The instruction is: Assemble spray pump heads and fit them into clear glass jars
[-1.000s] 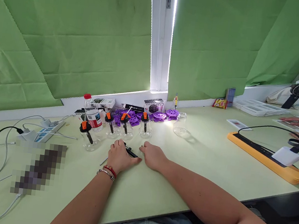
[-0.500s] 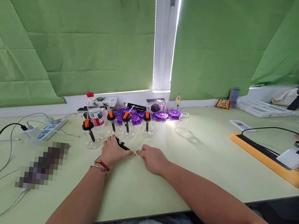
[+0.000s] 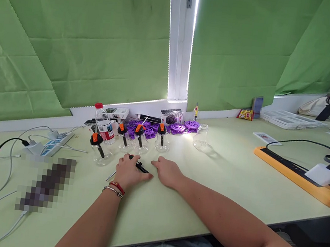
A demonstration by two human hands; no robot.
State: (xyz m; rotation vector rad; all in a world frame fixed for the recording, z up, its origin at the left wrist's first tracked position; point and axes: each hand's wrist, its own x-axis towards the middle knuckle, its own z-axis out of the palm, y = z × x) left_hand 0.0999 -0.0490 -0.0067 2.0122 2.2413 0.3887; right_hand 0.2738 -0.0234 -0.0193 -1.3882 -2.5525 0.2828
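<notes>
My left hand (image 3: 128, 173) is closed around a slim black part (image 3: 143, 168), its thumb stretched along the near side. A thin metal rod (image 3: 111, 175) sticks out on the left below that hand. My right hand (image 3: 168, 173) is low over the table just to the right, fingers curled together and the index fingertip toward the black part. Whatever those fingertips hold, if anything, is too small to see. Behind the hands stand several clear glass bottles (image 3: 162, 145) with black and orange tops and black handles. A clear glass bottle without a top (image 3: 201, 138) stands farther right.
Purple openwork pieces (image 3: 178, 128), small boxes (image 3: 172, 116) and a red-capped plastic bottle (image 3: 106, 128) line the window side. Cables and a power strip (image 3: 57, 144) lie left. An orange-edged case (image 3: 297, 175) with a white charger (image 3: 324, 175) is at right.
My left hand has shifted slightly right and toward me with the black part. A tiny piece seen between the hands on the table is no longer visible. My right hand has barely moved.
</notes>
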